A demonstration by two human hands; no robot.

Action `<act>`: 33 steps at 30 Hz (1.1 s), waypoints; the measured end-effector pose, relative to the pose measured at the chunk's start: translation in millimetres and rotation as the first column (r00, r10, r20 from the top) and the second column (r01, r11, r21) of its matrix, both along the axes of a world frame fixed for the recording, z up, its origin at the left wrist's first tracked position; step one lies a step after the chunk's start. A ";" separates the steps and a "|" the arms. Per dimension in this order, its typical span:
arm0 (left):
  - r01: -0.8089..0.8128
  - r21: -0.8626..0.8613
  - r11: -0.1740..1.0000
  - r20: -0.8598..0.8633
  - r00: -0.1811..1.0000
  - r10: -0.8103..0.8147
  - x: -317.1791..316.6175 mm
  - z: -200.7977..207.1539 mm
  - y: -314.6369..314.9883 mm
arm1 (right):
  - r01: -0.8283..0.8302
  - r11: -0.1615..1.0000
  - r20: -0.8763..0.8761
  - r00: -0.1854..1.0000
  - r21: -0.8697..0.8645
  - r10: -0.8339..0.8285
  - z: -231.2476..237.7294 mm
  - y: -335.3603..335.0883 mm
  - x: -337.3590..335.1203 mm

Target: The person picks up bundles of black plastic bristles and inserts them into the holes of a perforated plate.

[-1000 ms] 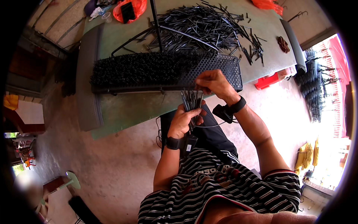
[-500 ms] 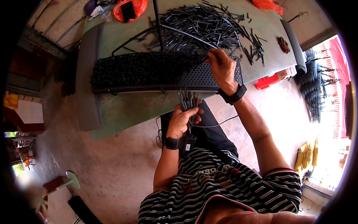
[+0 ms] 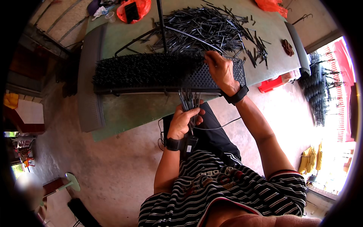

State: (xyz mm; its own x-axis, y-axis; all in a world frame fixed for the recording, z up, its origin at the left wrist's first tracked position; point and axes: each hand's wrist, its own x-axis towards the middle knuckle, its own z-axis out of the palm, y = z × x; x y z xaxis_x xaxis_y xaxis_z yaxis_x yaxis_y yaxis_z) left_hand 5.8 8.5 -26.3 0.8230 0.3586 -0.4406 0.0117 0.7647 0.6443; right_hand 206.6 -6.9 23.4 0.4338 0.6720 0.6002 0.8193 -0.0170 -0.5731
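Note:
My left hand (image 3: pixel 180 122) is wrapped round a bundle of thin dark strips (image 3: pixel 188 99), their tips fanned upward just below the panel's near edge. A long black panel with a honeycomb of holes (image 3: pixel 200 78) lies along the table's near side. Dense black bristles (image 3: pixel 140 71) cover its left and middle, while holes show bare on the right. Over that bare part, by the edge of the bristles, my right hand (image 3: pixel 222 73) is closed with thumb and fingertips pinched together. Whatever sits in the pinch is too small to make out.
A pile of loose dark strips (image 3: pixel 204 30) covers the far part of the green table (image 3: pixel 132 123). Black metal rods (image 3: pixel 162 28) rise behind the panel. An orange-red bag (image 3: pixel 143 6) lies far left, a brown bundle (image 3: pixel 287 47) far right. A red stool (image 3: pixel 270 84) stands beyond the table edge.
My right hand has shifted slightly left and down over the panel, toward the bristle edge, still pinched. My left hand keeps its bundle and has barely moved.

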 end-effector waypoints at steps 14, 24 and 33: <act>-0.007 0.006 1.000 -0.023 1.000 0.007 -2.2 1.6 1.0 | 0.024 0.999 0.015 1.000 -0.027 -0.023 4.2 -4.7 0.5; -0.012 0.004 1.000 0.002 1.000 0.012 -3.7 -0.7 3.8 | 0.042 0.907 0.250 0.966 -0.418 0.070 -15.5 -4.5 11.9; 0.102 0.038 0.994 0.047 0.994 -0.103 1.3 5.5 -2.1 | -0.593 0.739 -0.619 0.721 -0.319 0.312 3.9 -23.2 -27.9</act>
State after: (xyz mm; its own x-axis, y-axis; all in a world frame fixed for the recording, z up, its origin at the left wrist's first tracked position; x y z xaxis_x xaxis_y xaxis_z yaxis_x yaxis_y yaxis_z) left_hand 7.1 6.4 -20.8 0.8766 0.2857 -0.3874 0.0566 0.7380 0.6724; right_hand 178.6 -30.0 27.3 0.1287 0.9903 -0.0524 0.3956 -0.0998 -0.9130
